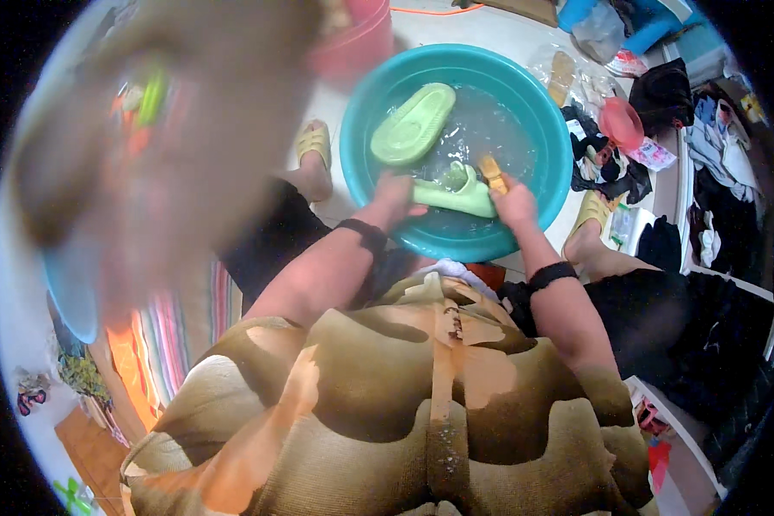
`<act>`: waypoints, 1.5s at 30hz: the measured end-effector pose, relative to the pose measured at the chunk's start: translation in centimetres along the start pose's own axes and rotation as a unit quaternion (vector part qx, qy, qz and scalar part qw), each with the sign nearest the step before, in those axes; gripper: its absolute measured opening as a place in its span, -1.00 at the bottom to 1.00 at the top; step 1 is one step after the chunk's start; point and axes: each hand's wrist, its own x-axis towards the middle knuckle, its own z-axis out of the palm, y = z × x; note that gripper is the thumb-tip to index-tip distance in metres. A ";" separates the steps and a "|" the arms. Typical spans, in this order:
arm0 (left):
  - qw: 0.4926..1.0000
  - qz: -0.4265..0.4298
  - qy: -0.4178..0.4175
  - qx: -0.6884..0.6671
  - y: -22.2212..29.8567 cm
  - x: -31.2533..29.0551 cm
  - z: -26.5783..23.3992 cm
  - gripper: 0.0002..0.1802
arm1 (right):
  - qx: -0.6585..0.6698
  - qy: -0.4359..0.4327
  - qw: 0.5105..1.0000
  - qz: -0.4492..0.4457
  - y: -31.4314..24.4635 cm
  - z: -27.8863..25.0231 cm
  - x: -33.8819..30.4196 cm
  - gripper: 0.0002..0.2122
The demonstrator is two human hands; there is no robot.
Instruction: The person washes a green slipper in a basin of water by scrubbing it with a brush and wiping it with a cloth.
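Note:
A pale green slipper is held low over the near part of a teal basin of cloudy water. My left hand is closed around its left end, slightly blurred. At its right end, my right hand grips what looks like a yellow-orange scrubbing brush, its bristles not clearly visible. The brush's near end disappears under my fingers. The other pale green slipper lies tilted against the basin's far left side, partly out of the water.
A pink bucket stands beyond the basin's left rim. To the right, plastic bags, a red-pink bowl and dark cloths crowd the floor. My sandalled feet flank the basin. A large blurred brown shape hides much of the upper left.

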 end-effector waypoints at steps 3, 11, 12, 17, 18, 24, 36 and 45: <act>0.959 0.154 -0.012 0.236 -3.0 4.0 -2.1 -0.54 | 0.112 0.014 0.994 0.006 1.2 -1.7 0.8 -0.55; 0.999 -0.040 -0.015 -0.011 -2.6 3.8 -0.5 -0.67 | 0.312 -0.105 0.938 0.105 -2.3 -4.5 -4.5 -0.55; 0.997 0.003 -0.043 0.059 -2.9 3.9 -0.7 -0.67 | 0.312 -0.105 0.939 0.104 -2.2 -4.1 -4.2 -0.55; 0.997 -0.011 0.012 0.079 -2.5 3.7 0.2 -0.70 | 0.236 -0.133 0.954 0.128 -0.4 -2.2 -1.9 -0.58; 0.955 0.170 -0.005 0.244 -5.0 7.1 -3.0 -0.72 | 0.231 -0.151 0.955 0.104 -1.1 -1.3 -1.3 -0.58; 0.983 0.050 -0.019 0.178 1.0 -1.7 0.6 -0.46 | 0.075 -0.091 0.992 0.045 1.1 0.4 0.4 -0.58; 0.822 0.241 -0.041 0.514 1.4 -1.4 -0.2 -0.26 | 0.323 -0.082 0.935 0.124 -0.4 -4.7 -1.7 -0.52; 0.953 0.067 -0.036 0.292 1.2 -0.9 -0.1 -0.19 | 0.175 -0.070 0.980 -0.062 -0.5 -3.2 -4.2 -0.58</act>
